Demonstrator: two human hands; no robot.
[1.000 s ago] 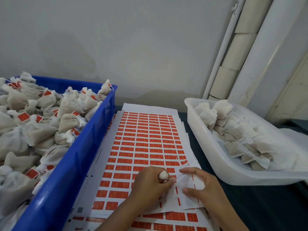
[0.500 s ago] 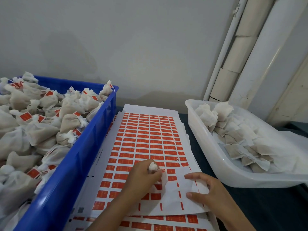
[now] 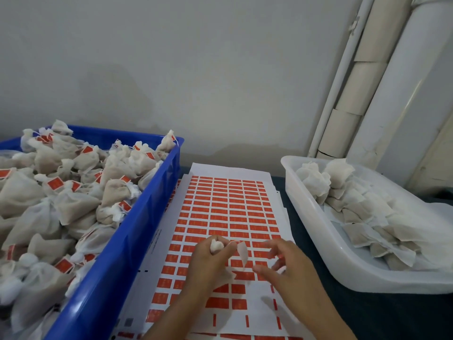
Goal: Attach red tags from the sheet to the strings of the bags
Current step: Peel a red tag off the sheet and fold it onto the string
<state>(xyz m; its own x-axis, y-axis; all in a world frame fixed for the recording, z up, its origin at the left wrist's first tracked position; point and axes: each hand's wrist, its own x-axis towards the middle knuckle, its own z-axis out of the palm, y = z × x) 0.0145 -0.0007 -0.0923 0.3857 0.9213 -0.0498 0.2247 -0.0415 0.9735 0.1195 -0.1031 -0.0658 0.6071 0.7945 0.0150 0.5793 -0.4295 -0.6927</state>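
Head view: a bag [image 3: 216, 244] is gripped in the left hand [image 3: 208, 262], its gathered white top protruding above the curled fingers, directly over the sheet [image 3: 228, 217] of red tags. A thin string is seen running from the bag towards a small pale tag [image 3: 242, 251], which hangs just beside the left thumb with its white back turned to the camera. Half a second ago the right hand [image 3: 291, 268] was laid flat on the peeled, blank lower right part of the sheet; it is now raised off the paper, fingers spread and blurred, nothing being held in it. The tag, previously not visible on the string, is now found at the string's end, so it is judged that one tag has been lifted from the sheet and is being fixed; whether it is fully pressed closed cannot be told. The blue crate [image 3: 137, 241] on the left is filled with bags already carrying red tags, and the white tray [image 3: 316, 231] on the right holds untagged bags. Considerable work is judged to remain.
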